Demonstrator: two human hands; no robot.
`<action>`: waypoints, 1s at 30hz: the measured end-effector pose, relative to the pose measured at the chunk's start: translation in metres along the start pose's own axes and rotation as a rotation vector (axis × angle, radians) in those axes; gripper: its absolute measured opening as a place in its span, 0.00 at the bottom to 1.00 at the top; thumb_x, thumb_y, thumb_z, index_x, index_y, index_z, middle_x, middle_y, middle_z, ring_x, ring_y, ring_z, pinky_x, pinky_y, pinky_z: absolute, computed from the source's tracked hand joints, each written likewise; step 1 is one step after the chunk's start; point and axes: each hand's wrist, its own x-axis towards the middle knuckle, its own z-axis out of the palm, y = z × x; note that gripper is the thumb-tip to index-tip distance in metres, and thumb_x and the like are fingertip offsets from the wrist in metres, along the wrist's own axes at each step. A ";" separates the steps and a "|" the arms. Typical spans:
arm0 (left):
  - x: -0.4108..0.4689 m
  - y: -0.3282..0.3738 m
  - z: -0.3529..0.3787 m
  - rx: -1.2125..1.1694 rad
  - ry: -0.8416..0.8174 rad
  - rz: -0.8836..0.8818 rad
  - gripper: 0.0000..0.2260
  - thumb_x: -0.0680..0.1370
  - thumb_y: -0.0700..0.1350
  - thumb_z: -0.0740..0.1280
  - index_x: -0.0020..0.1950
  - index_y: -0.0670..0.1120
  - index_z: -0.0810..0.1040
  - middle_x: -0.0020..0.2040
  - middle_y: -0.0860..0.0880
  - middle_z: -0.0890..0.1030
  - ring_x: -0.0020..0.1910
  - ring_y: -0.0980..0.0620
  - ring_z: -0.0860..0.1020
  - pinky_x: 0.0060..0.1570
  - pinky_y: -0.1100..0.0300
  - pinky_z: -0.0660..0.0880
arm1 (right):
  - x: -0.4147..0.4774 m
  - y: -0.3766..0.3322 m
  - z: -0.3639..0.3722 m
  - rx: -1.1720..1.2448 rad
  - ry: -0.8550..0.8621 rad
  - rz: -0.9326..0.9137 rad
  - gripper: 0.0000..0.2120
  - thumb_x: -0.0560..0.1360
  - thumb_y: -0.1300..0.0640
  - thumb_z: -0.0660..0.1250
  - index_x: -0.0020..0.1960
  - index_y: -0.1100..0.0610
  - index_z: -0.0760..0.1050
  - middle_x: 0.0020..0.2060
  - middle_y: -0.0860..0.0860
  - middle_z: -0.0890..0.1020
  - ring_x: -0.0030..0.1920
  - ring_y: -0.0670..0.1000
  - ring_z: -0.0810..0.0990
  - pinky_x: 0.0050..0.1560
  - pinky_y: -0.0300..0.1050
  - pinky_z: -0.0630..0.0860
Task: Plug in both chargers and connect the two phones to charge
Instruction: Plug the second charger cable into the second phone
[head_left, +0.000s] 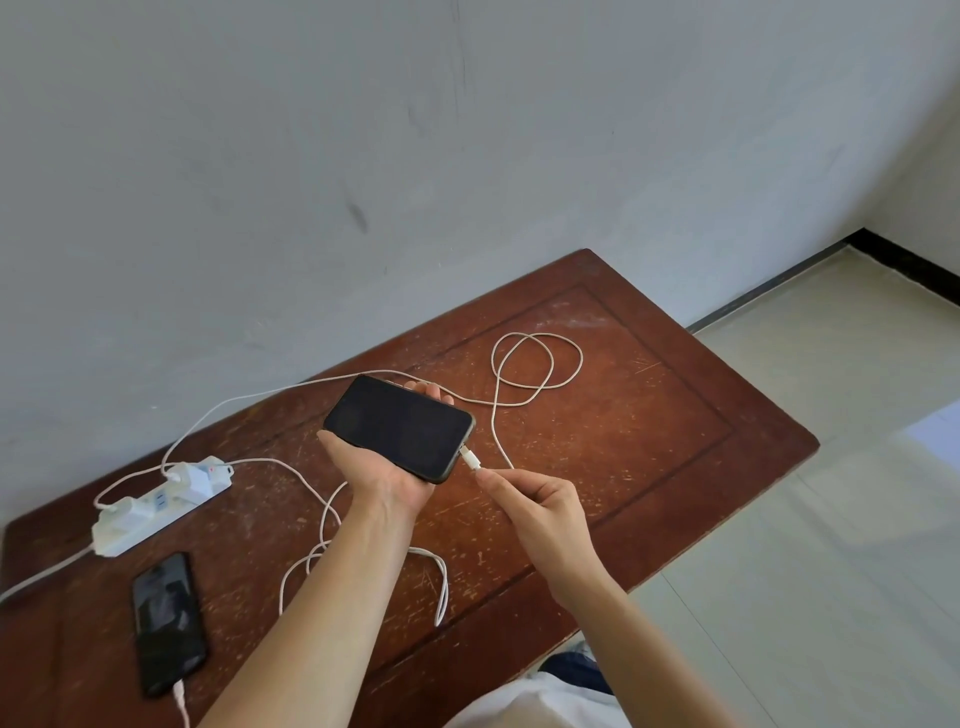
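My left hand (387, 480) holds a black phone (400, 427) screen-up above the table. My right hand (535, 506) pinches the white cable plug (471, 460), whose tip sits at the phone's bottom edge. That white cable (540, 364) loops on the table and runs back to a white charger (195, 478) in the white power strip (156, 509). A second white charger (130, 512) sits in the strip too. A second black phone (166, 623) lies at the table's front left with a white cable (179, 696) in its near end.
The worn brown wooden table (649, 441) stands against a grey-white wall. Another white cable (441, 587) loops near the table's front edge under my left forearm. Pale tiled floor lies to the right. A white garment and dark cloth show at the bottom.
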 end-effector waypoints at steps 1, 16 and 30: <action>0.000 0.001 -0.001 0.001 -0.025 -0.005 0.32 0.78 0.68 0.56 0.71 0.48 0.76 0.60 0.41 0.82 0.61 0.39 0.82 0.63 0.38 0.76 | 0.001 -0.002 -0.001 -0.015 -0.005 -0.006 0.06 0.75 0.48 0.74 0.45 0.47 0.89 0.24 0.44 0.77 0.24 0.41 0.68 0.25 0.32 0.65; -0.005 -0.001 0.004 -0.015 -0.125 -0.032 0.29 0.79 0.66 0.55 0.57 0.46 0.85 0.55 0.42 0.84 0.58 0.40 0.82 0.59 0.40 0.79 | -0.005 -0.016 -0.007 -0.058 0.004 -0.004 0.07 0.76 0.45 0.73 0.46 0.46 0.88 0.29 0.50 0.79 0.31 0.49 0.70 0.28 0.35 0.67; -0.002 0.001 0.004 -0.007 -0.169 -0.035 0.28 0.79 0.65 0.57 0.60 0.45 0.83 0.56 0.42 0.84 0.57 0.40 0.83 0.54 0.42 0.80 | -0.003 -0.021 -0.005 -0.075 -0.030 -0.009 0.07 0.76 0.46 0.73 0.44 0.46 0.88 0.24 0.46 0.75 0.25 0.44 0.67 0.27 0.35 0.65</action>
